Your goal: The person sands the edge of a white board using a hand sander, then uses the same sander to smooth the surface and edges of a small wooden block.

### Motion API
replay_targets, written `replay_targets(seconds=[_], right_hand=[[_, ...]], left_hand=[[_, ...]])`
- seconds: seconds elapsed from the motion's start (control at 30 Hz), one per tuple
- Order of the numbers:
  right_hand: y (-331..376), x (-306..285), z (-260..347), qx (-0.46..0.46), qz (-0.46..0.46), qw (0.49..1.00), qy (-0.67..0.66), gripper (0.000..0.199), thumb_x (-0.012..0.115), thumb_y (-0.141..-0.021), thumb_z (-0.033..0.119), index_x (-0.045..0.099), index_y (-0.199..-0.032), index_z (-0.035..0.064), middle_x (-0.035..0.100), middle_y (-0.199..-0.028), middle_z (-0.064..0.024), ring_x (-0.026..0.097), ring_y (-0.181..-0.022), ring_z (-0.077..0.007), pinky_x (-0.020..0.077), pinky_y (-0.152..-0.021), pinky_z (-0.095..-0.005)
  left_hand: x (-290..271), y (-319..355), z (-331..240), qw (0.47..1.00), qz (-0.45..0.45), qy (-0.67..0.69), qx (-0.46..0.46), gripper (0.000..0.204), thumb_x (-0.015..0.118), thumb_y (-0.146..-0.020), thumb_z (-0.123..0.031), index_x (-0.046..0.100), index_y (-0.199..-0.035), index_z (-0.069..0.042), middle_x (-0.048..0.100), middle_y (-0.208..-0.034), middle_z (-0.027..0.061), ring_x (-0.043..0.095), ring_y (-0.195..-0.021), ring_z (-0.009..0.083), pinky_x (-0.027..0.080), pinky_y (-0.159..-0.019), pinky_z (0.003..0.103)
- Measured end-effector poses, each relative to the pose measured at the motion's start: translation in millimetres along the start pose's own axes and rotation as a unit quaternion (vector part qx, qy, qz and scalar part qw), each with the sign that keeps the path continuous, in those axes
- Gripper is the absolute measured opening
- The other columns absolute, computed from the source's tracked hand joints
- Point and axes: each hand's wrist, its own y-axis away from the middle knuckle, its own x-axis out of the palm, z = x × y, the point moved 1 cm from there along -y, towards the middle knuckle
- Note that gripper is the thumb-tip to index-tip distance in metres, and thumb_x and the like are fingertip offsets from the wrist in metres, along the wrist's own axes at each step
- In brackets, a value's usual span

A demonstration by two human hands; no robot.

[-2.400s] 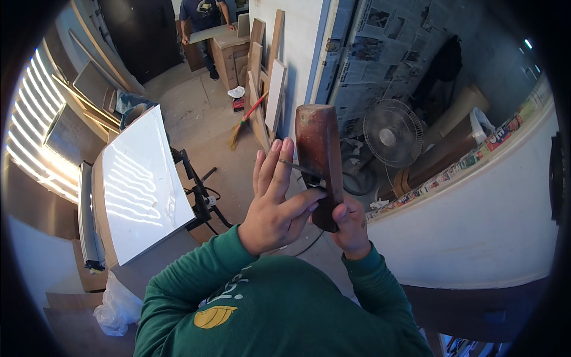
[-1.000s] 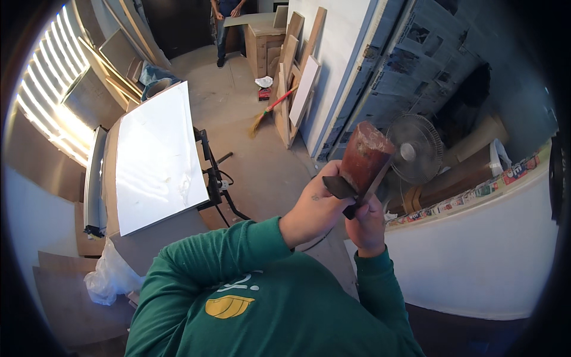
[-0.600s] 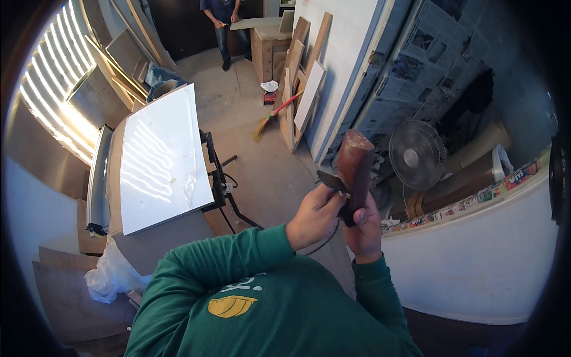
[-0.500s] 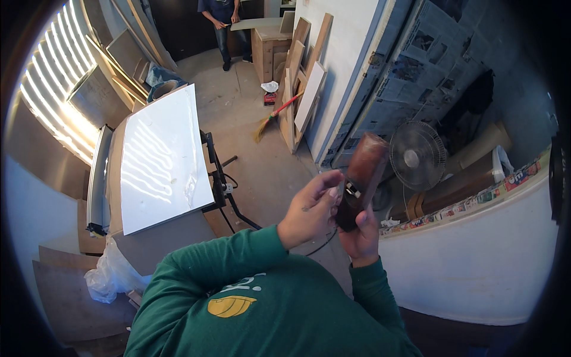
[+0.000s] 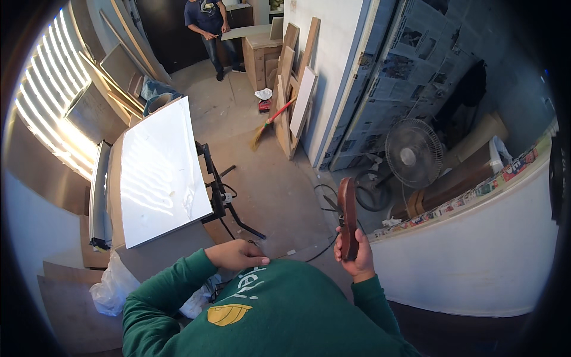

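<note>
Your right hand [image 5: 355, 262] grips a smooth, dark reddish wooden block [image 5: 348, 217] with a metal part. Left, the white panel [image 5: 160, 169] looks glossy; far boards [image 5: 295, 89] are raw, matt wood.

carpentry workshop, leaning wood boards [image 5: 295, 77], panel on stand [image 5: 159, 172]

A white-topped bench [image 5: 157, 172] stood on a black metal frame over the dusty concrete floor [image 5: 262, 178]. Beyond the bench, a broom [image 5: 269, 122] with a red handle leaned among wooden boards [image 5: 297, 89] propped against a white wall. Farther from the bench, another person [image 5: 208, 30] in a dark shirt stood at a wooden cabinet [image 5: 259, 56]. Well to the right of the bench, a standing fan [image 5: 413, 153] faced a newspaper-covered wall [image 5: 410, 65], with black cables [image 5: 327, 202] trailing between. A clear plastic bag [image 5: 110, 288] lay crumpled at the bench's near corner.
</note>
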Motion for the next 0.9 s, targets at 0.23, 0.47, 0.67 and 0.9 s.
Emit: replay_targets(seconds=[0.23, 0.47, 0.67, 0.9], right_hand=[[-16, 4, -9, 0.067, 0.097, 0.99, -0.073, 0.055, 0.061, -0.099, 0.054, 0.058, -0.119, 0.0032, 0.062, -0.088, -0.0117, 0.067, -0.071, -0.0272, 0.053, -0.06, -0.0353], [-23, -3, -29, 0.142, 0.031, 0.983, -0.11, 0.045, 0.066, -0.098, 0.047, 0.058, -0.114, 0.0054, 0.067, -0.091, -0.0154, 0.071, -0.077, -0.0331, 0.0597, -0.07, -0.0412], [-39, 2, -59, 0.223, -0.062, 0.973, 0.004, 0.049, 0.071, -0.095, 0.044, 0.056, -0.117, 0.0032, 0.069, -0.085, -0.0178, 0.072, -0.077, -0.035, 0.0603, -0.068, -0.0451], [-81, 15, -96, 0.321, -0.099, 0.926, 0.171, 0.037, 0.06, -0.103, 0.03, 0.056, -0.112, -0.0052, 0.069, -0.082, -0.0212, 0.072, -0.075, -0.0355, 0.061, -0.064, -0.0448]], left_hand=[[-45, 58, -160, 0.858, -0.015, 0.138, 0.495, 0.046, 0.06, -0.104, -0.036, 0.072, -0.117, 0.007, 0.071, -0.121, 0.0197, 0.062, -0.123, 0.0371, 0.045, -0.107, 0.05], [51, 56, -265, 0.647, -0.182, 0.421, 0.609, 0.034, 0.065, -0.102, -0.031, 0.076, -0.106, 0.001, 0.075, -0.113, 0.0198, 0.067, -0.115, 0.045, 0.045, -0.108, 0.055], [-86, 114, -144, 0.656, -0.112, 0.247, 0.705, 0.03, 0.063, -0.097, -0.028, 0.071, -0.109, -0.002, 0.074, -0.107, 0.0192, 0.068, -0.111, 0.0381, 0.043, -0.107, 0.057], [-137, 55, 41, 0.805, -0.461, 0.314, 0.204, 0.025, 0.062, -0.09, -0.011, 0.07, -0.107, 0.005, 0.074, -0.108, 0.0191, 0.07, -0.104, 0.0255, 0.05, -0.102, 0.041]])
